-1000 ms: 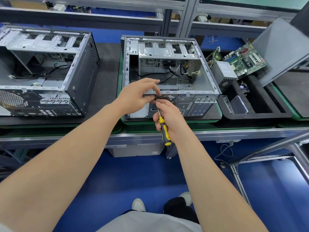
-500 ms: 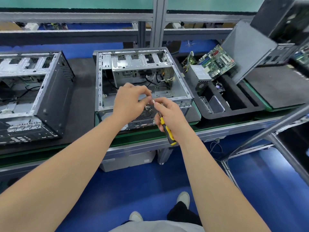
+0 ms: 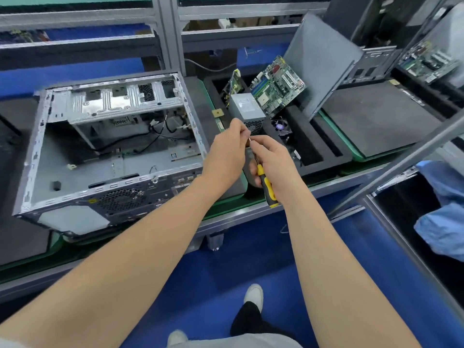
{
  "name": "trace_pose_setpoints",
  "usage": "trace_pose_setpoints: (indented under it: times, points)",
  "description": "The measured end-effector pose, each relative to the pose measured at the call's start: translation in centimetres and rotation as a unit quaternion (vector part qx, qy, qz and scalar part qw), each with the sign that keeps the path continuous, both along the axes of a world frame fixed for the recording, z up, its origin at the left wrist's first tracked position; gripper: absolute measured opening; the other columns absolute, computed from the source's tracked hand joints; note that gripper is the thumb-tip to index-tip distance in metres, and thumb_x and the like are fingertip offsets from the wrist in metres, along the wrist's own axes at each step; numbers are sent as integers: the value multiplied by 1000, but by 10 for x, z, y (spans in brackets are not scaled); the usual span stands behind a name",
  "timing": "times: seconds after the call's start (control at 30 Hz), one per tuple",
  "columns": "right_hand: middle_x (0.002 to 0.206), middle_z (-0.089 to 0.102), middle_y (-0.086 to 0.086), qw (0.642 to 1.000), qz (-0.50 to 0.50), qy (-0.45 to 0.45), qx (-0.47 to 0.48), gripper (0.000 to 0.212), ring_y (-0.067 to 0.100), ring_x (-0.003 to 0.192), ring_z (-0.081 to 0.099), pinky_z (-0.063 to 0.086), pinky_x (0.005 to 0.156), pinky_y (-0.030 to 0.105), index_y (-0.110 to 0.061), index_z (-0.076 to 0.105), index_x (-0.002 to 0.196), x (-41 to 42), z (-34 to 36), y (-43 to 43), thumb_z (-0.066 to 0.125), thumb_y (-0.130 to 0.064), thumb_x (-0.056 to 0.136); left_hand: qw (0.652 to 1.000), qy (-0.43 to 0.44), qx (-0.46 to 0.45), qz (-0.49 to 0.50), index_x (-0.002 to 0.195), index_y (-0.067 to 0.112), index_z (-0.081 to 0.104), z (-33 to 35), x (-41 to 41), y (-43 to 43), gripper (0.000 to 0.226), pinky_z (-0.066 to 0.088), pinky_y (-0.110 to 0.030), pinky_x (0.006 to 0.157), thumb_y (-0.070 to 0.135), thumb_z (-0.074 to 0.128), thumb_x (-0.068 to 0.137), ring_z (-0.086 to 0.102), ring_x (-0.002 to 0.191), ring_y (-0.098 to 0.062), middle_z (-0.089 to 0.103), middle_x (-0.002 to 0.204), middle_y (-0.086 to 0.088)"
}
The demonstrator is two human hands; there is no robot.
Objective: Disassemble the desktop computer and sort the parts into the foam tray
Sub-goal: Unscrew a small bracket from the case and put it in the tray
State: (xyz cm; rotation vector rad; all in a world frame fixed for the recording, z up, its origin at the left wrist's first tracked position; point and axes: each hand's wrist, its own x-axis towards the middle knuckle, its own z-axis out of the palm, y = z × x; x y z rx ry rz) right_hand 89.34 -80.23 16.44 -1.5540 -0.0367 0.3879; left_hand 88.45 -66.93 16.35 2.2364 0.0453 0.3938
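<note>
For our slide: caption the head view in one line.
Right hand holds screwdriver; left hand pinches its tip, beside the open case.

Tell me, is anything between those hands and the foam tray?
Nothing visible. The left hand pinches the tip of the screwdriver the right hand holds, at the left end of the foam tray, open slots just beyond.
</note>
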Motion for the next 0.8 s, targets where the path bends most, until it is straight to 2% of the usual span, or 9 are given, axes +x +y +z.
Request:
trace_pose_setpoints:
  times: [0.1, 0.2, 0.33, 0.4, 0.53, 0.63, 0.7, 0.8]
  points:
    - [58, 56, 8, 1000, -21, 20, -10, 19, 19, 43, 44, 36, 43, 27, -19, 71, 113, 33, -11, -29, 52, -24, 109, 998, 38, 34, 24, 99, 23, 48, -14, 32, -27, 9, 48, -43, 63, 27, 45, 107, 57, 77, -20, 63, 87, 3]
    - [59, 57, 9, 998, -37, 47, -38, 23, 20, 43, 45, 39, 42, 27, -11, 71, 115, 64, -27, -52, 52, -22, 108, 987, 98, 121, 33, 104, 22, 51, -35, 58, -46, 6, 52, -43, 65, 17, 53, 103, 57, 75, -22, 62, 91, -1]
    - [59, 60, 8, 989, -44, 114, -78, 22, 19, 42, 47, 42, 41, 26, -12, 71, 113, 93, -46, -75, 51, -20, 107, 969, 185, 162, 21, 106, 19, 67, -62, 81, -60, 10, 54, -42, 77, 22, 58, 103, 61, 93, -25, 66, 105, -4]
    - [58, 62, 6, 980, -41, 166, -99, 23, 20, 43, 47, 42, 42, 26, -14, 70, 115, 106, -55, -82, 49, -20, 106, 958, 206, 198, 12, 102, 15, 74, -72, 90, -67, 20, 52, -43, 82, 27, 58, 103, 61, 98, -27, 66, 104, -5]
    - [60, 64, 7, 968, -40, 234, -82, 29, 21, 43, 46, 40, 45, 27, -14, 68, 123, 121, -74, -95, 45, -19, 106, 946, 213, 245, 13, 80, 11, 73, -79, 103, -78, 35, 51, -45, 83, 34, 59, 103, 62, 87, -31, 62, 90, -7]
    - [64, 69, 7, 969, -36, 237, -59, 29, 18, 44, 49, 41, 49, 31, -10, 65, 126, 125, -83, -101, 46, -16, 106, 941, 231, 249, 6, 88, 5, 75, -80, 109, -79, 32, 51, -46, 86, 26, 59, 104, 61, 87, -32, 60, 87, -8]
    - [70, 74, 8, 970, -37, 239, -24, 27, 15, 47, 52, 43, 51, 29, -5, 63, 127, 127, -83, -101, 47, -14, 107, 942, 232, 242, 6, 92, 6, 76, -78, 111, -76, 22, 50, -45, 91, 15, 58, 103, 62, 95, -33, 60, 90, -7]
    - [78, 78, 9, 972, -42, 226, 49, 24, 12, 47, 56, 45, 45, 23, -3, 62, 125, 126, -74, -95, 49, -13, 107, 955, 201, 218, 25, 117, 18, 74, -62, 109, -70, 31, 48, -46, 98, 7, 48, 104, 59, 116, -30, 66, 122, -7]
